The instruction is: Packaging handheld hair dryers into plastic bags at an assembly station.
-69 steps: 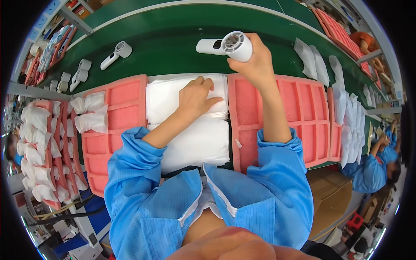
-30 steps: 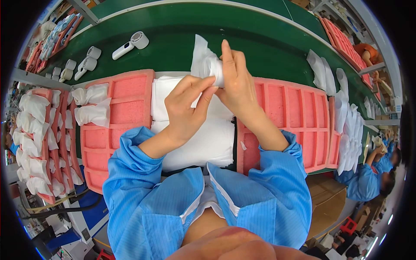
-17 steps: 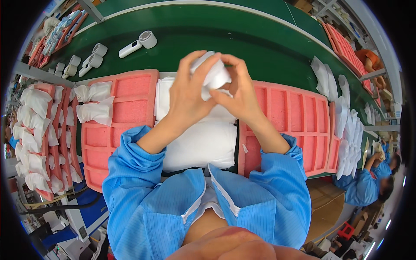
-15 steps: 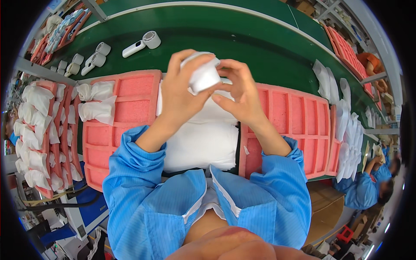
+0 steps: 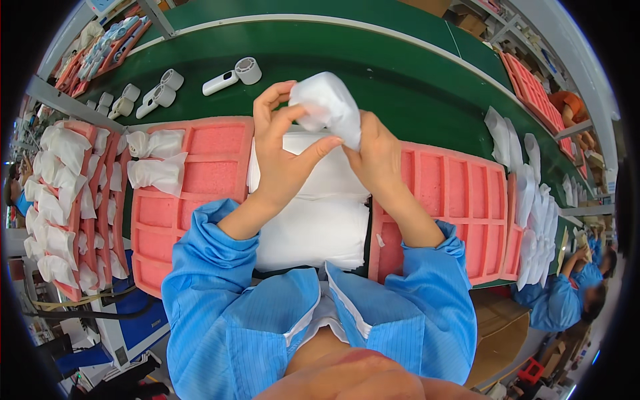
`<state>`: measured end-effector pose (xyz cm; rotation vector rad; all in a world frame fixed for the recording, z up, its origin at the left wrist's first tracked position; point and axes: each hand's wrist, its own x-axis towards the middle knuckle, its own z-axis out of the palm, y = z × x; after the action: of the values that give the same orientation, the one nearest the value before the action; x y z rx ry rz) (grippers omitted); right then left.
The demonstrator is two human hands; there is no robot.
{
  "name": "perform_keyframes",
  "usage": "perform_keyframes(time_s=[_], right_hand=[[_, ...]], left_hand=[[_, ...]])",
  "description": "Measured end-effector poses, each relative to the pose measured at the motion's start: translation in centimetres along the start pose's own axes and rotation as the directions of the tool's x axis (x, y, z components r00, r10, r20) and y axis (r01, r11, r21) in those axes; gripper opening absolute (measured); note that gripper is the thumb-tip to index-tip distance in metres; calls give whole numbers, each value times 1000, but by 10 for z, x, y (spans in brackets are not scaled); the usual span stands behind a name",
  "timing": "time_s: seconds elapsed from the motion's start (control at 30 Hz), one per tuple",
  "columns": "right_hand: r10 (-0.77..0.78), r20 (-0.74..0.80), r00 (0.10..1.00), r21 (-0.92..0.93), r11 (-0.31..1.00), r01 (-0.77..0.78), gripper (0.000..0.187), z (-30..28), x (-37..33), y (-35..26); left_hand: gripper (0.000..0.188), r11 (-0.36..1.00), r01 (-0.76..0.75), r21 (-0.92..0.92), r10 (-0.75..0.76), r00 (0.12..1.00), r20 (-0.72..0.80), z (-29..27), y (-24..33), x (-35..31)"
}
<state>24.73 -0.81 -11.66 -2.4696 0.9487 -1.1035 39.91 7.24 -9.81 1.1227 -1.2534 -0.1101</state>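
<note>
Above the bench, both my hands hold a handheld fan wrapped in a thin white sleeve (image 5: 325, 97), its wide end up and to the left. My right hand (image 5: 380, 160) is closed round the narrower lower right end. The fingers of my left hand (image 5: 280, 157) curl against the wide end's left side, the thumb reaching under it. Beneath my hands lies a stack of flat white sleeves (image 5: 310, 230). A bare white handheld fan (image 5: 230, 78) rests on the green bench beyond my left hand.
A pink foam tray (image 5: 213, 175) with two wrapped items lies left of the stack; another pink tray (image 5: 460, 207) lies right. Stacked trays of wrapped items (image 5: 63, 193) stand far left. More bare fans (image 5: 157, 97) and white wrapped pieces (image 5: 530, 207) sit along the bench. Co-workers (image 5: 567, 287) are at right.
The wrapped fan has turned, so its narrow end now points down and right. My right hand has closed round that end, and my left hand's fingers have slid to the wide end's side.
</note>
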Motion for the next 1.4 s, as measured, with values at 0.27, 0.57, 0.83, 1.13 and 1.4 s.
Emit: perform_keyframes(time_s=[0.27,0.57,0.83,1.13,1.4], right_hand=[[-36,-57,998,22,999,37,35,-5,1,-4],[469,331,819,572,590,-570,38,-7,24,70],[296,-194,935,-216,917,-335,59,7,8,199],[284,7,959,507,825,-248,70,17,21,92],[270,122,955,557,778,-291,52,-28,37,78]], left_hand=[[16,950,-141,280,140,990,22,-11,5,10],[27,820,151,553,-95,987,-129,-50,-139,84],[46,275,209,938,-550,835,-25,-119,-246,75],[42,752,50,658,-490,710,506,-15,-136,60],[37,763,-205,613,30,959,283,44,-42,-2]])
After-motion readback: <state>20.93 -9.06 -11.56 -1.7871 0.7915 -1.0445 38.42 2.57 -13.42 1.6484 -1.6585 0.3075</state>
